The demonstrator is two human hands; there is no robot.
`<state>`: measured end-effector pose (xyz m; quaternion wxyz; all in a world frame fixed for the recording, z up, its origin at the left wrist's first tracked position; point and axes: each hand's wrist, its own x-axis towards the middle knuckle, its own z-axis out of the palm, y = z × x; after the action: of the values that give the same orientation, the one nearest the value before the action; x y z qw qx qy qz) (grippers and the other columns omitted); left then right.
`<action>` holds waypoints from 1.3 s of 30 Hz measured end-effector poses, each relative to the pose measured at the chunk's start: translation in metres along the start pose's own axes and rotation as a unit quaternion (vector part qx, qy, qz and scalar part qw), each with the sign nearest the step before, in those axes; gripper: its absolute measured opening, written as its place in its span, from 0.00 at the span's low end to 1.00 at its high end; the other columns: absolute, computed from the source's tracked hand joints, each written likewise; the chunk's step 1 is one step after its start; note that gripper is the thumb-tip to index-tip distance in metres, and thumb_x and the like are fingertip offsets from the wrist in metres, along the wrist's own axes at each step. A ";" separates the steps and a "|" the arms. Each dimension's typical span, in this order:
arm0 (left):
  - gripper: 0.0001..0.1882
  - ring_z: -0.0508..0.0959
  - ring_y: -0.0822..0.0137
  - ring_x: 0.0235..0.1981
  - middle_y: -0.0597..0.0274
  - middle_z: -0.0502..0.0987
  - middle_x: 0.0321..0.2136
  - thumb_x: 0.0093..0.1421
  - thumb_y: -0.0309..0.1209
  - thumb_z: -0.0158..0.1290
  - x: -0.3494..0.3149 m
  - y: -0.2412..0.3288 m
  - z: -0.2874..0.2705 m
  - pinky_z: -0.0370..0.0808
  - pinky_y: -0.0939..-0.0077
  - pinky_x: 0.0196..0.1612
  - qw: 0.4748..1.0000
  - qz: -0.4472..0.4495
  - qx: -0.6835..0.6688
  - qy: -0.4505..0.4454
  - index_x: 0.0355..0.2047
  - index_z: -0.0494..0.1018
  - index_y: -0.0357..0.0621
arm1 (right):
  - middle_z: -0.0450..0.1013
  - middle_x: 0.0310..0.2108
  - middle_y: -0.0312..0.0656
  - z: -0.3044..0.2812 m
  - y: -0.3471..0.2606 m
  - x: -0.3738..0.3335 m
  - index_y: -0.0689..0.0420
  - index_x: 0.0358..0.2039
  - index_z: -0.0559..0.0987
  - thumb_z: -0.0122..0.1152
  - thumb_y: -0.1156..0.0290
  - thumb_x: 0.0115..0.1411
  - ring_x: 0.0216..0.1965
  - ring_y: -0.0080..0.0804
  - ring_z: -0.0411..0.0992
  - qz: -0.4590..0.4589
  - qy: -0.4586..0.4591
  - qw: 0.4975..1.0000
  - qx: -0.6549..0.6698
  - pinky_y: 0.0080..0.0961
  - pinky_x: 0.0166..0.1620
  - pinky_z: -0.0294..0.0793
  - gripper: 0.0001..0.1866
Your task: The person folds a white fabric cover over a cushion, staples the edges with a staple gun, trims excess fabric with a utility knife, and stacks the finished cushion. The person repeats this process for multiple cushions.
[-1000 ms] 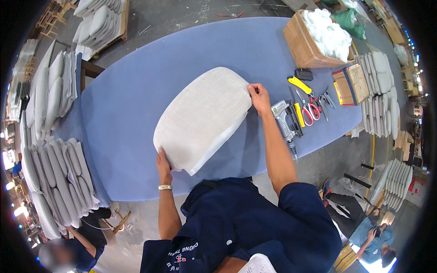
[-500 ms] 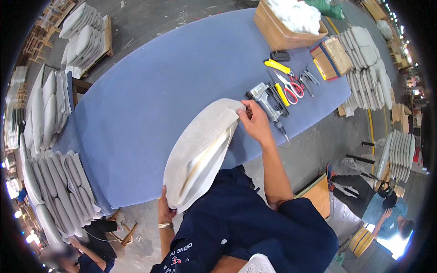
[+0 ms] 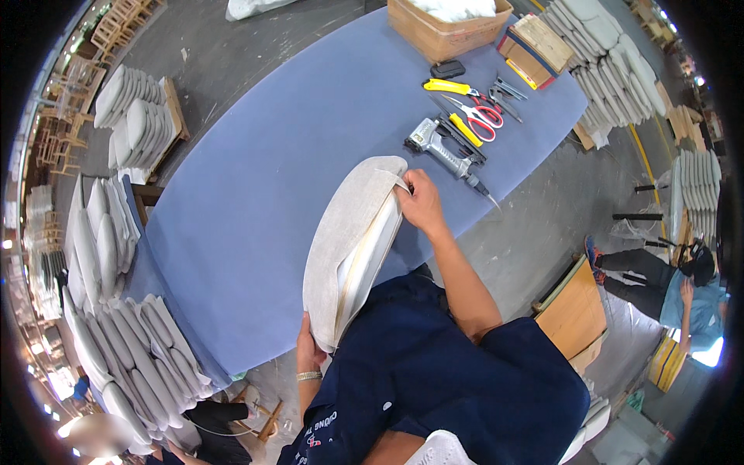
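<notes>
A seat cushion (image 3: 345, 240) in light grey fabric stands tilted on edge against my body at the near side of the table. Along its near side the cover gapes, and white padding (image 3: 373, 252) and a thin tan strip show inside. My right hand (image 3: 419, 200) pinches the cover's edge near the far end of the cushion. At the lower end my left hand (image 3: 310, 349) grips the cushion from the left side, with some fingers hidden behind it. Right of the cushion lies a silver air staple gun (image 3: 448, 149) on the table.
The table (image 3: 240, 178) has a blue cloth top. Red-handled scissors (image 3: 486, 116), a yellow-handled cutter (image 3: 449, 86) and a cardboard box of white stuffing (image 3: 449, 35) lie toward its far right. Grey cushions (image 3: 132, 356) are stacked at the left. Co-workers are at both sides.
The view has shifted, so the table tools appear higher and further left. The cushion is turned more upright, and the gap in its cover looks narrower. Both hands keep their hold.
</notes>
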<state>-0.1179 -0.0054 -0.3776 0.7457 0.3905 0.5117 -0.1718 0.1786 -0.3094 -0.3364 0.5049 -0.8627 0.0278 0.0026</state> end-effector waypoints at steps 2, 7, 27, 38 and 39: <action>0.40 0.84 0.56 0.49 0.50 0.79 0.56 0.69 0.60 0.50 0.004 0.002 -0.005 0.84 0.62 0.45 0.999 -0.017 0.025 0.013 0.65 0.68 0.35 | 0.73 0.35 0.50 -0.003 0.005 -0.006 0.63 0.30 0.77 0.61 0.64 0.66 0.37 0.48 0.74 -0.006 0.002 0.999 0.039 0.40 0.43 0.72 0.14; 0.35 0.85 0.60 0.32 0.56 0.84 0.37 0.69 0.59 0.52 -0.017 0.018 -0.029 0.82 0.64 0.30 0.967 -0.057 0.237 0.078 0.56 0.78 0.39 | 0.70 0.33 0.49 -0.015 -0.025 -0.024 0.65 0.29 0.76 0.55 0.60 0.71 0.36 0.48 0.71 -0.038 0.006 0.990 0.132 0.40 0.42 0.70 0.20; 0.54 0.61 0.42 0.72 0.35 0.57 0.72 0.54 0.41 0.68 0.012 0.166 0.323 0.60 0.57 0.72 0.428 0.556 0.660 -0.269 0.74 0.51 0.37 | 0.67 0.30 0.44 -0.012 0.011 -0.026 0.65 0.32 0.76 0.52 0.59 0.74 0.33 0.39 0.67 -0.033 -0.032 0.987 0.157 0.36 0.39 0.67 0.21; 0.47 0.71 0.40 0.65 0.37 0.69 0.65 0.57 0.35 0.65 0.014 0.146 0.314 0.70 0.57 0.65 0.576 0.457 0.632 -0.246 0.73 0.55 0.38 | 0.66 0.30 0.27 0.017 0.052 -0.029 0.60 0.32 0.79 0.59 0.55 0.73 0.34 0.18 0.61 0.076 -0.094 0.896 0.426 0.25 0.41 0.64 0.20; 0.45 0.72 0.41 0.63 0.37 0.71 0.63 0.58 0.34 0.65 0.013 0.141 0.315 0.71 0.57 0.64 0.570 0.465 0.639 -0.225 0.72 0.57 0.39 | 0.66 0.30 0.27 0.012 0.052 -0.028 0.59 0.32 0.80 0.60 0.56 0.73 0.34 0.17 0.61 0.103 -0.109 0.881 0.450 0.23 0.40 0.64 0.19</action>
<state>0.1780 -0.1523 -0.2781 0.3708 0.8984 -0.1672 -0.1659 0.1481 -0.3229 -0.3872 0.8352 -0.5295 0.0596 0.1357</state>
